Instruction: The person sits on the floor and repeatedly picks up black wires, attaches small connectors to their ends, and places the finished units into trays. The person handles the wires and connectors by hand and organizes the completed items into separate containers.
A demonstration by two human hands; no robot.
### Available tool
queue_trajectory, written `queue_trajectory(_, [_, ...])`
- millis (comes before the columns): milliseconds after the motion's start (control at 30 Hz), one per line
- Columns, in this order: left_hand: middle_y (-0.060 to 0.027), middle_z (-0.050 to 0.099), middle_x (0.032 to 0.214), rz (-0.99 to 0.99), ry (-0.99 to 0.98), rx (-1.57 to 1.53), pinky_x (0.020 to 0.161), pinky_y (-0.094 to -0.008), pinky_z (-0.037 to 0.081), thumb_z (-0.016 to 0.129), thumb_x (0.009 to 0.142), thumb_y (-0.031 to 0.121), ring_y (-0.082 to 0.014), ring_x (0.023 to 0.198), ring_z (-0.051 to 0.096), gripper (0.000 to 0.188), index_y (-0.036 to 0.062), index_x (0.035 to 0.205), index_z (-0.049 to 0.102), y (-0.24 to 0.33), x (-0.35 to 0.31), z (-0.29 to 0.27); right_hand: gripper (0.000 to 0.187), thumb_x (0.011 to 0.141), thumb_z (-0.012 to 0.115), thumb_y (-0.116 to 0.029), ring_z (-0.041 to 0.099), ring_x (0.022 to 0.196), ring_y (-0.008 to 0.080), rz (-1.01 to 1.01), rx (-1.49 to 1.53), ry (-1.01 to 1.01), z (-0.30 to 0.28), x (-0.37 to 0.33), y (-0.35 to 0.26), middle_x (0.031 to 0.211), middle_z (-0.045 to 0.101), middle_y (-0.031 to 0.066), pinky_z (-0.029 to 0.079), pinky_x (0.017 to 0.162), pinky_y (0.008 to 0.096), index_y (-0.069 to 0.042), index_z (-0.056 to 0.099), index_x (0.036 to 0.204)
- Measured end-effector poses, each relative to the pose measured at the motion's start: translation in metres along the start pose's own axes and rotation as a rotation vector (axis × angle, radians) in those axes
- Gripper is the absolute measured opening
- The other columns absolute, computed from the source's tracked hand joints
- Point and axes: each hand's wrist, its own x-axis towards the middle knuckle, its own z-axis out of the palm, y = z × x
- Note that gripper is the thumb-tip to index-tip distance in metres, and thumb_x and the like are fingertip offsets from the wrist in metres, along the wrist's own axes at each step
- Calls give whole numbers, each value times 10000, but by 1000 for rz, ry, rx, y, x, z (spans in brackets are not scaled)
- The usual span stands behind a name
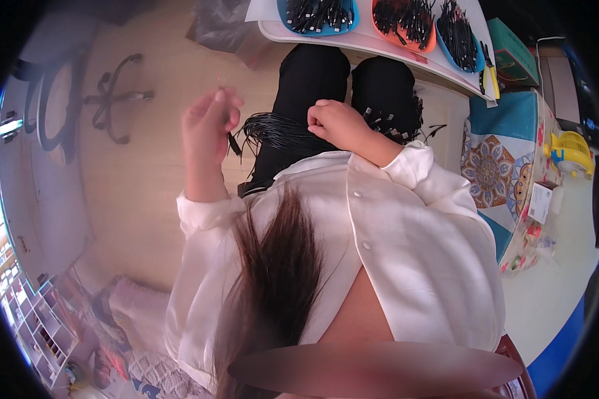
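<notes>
My left hand (209, 123) is raised to the left of my lap, its thumb and fingers pinched together. A thin black cable (233, 143) hangs just below those fingers, and faint thin strands show above the fingertips. Across my thighs lies a bundle of black cables (279, 133), with loose ends toward the left and small metal plugs toward the right. Over the bundle rests my right hand (339, 124), its fingers curled closed. What those fingers hold, if anything, is hidden.
Ahead, a white table (286, 32) bears a blue tray (323, 32), an orange tray (427, 46) and another blue tray (469, 66), all with black cables. Yellow-handled pliers (491, 80) lie at its right corner. A yellow fan (571, 154) stands right; a chair base (110, 100) stands left.
</notes>
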Motion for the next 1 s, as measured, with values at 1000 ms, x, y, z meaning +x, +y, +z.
queue_trajectory(1000, [-117, 678, 847, -28, -13, -99, 517, -226, 409, 513, 1001, 116, -131, 591, 558, 187, -28, 1015, 631, -33, -67, 3, 153, 753, 706, -195, 630, 804, 265, -274, -483, 133, 16, -19, -14, 779, 595, 74, 531, 674, 385, -71, 617, 741])
